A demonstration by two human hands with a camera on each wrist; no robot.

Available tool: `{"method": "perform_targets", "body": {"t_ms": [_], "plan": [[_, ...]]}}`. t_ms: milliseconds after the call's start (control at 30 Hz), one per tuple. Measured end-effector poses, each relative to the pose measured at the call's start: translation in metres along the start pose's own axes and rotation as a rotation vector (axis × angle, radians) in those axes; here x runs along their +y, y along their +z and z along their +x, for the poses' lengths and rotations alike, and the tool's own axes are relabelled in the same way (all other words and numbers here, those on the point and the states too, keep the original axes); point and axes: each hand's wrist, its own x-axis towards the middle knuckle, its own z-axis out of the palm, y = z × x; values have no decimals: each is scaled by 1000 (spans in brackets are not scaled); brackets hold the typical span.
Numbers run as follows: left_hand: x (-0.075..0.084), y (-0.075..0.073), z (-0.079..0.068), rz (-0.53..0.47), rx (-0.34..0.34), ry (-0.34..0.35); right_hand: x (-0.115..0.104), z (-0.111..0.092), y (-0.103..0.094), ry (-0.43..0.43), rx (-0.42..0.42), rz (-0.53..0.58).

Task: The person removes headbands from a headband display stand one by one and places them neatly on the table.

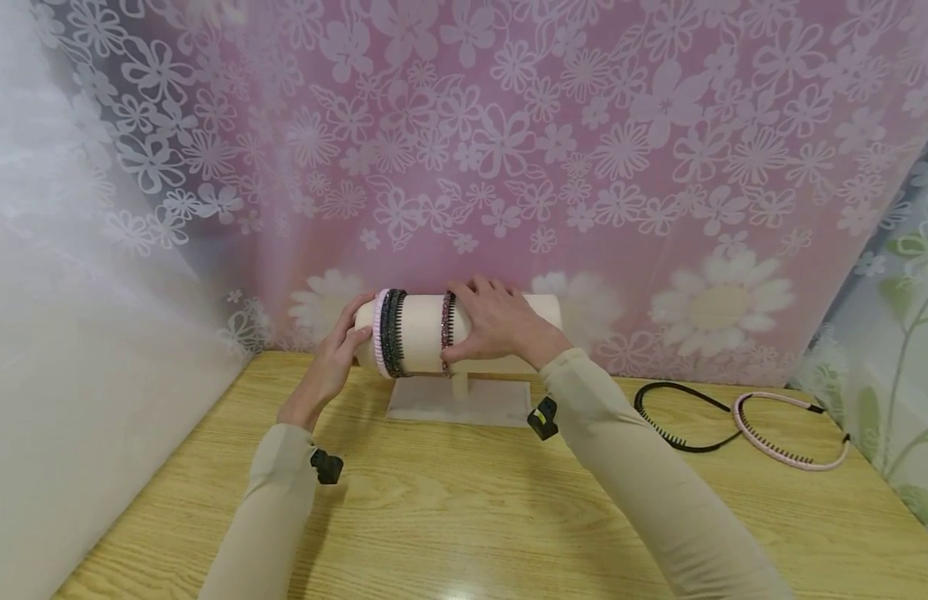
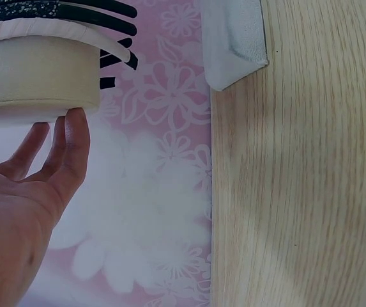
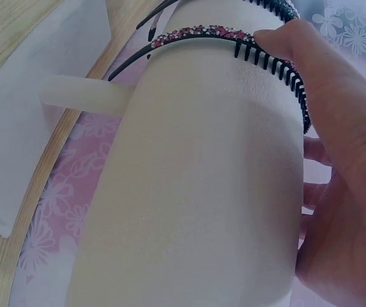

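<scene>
A cream cylindrical headband stand (image 1: 422, 333) lies horizontally on a short post above a whitish base (image 1: 501, 404). My left hand (image 1: 332, 358) grips its left end, fingers behind and thumb in front. Close to that end sit a pale pink headband (image 1: 378, 342) and dark glittery toothed headbands (image 1: 393, 333), side by side. Further right, a headband with red and pink rhinestones (image 3: 218, 31) goes round the cylinder. My right hand (image 1: 501, 321) holds this one, its thumb (image 3: 275, 41) pressing the stones at the front; the other fingers reach behind the cylinder, partly hidden.
On the right of the wooden table (image 1: 433, 508) lie a black toothed headband (image 1: 689, 450) and a pink one (image 1: 779, 457), touching or overlapping. A flowered pink curtain (image 1: 464, 167) hangs close behind the stand. Pale sheeting (image 1: 96, 292) borders the left side.
</scene>
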Motion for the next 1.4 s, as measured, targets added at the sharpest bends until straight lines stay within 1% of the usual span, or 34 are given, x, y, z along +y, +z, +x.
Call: {"method": "perform_targets", "body": {"t_ms": [200,533,833,1133,1400], "plan": [[0,0,0,-6,-4,-6,2,-1,0,3,-2,-11],[-2,0,1,-10,-1,-3,5,-4,-1,15,-20,5],[-1,0,1,-7,0,-2,8,-7,-3,14,-23,7],[-2,0,1,0,3,-5,12,-9,-2,4,-11,17],[1,0,0,12,-3,-2,16,-11,-3,1,-5,9]]}}
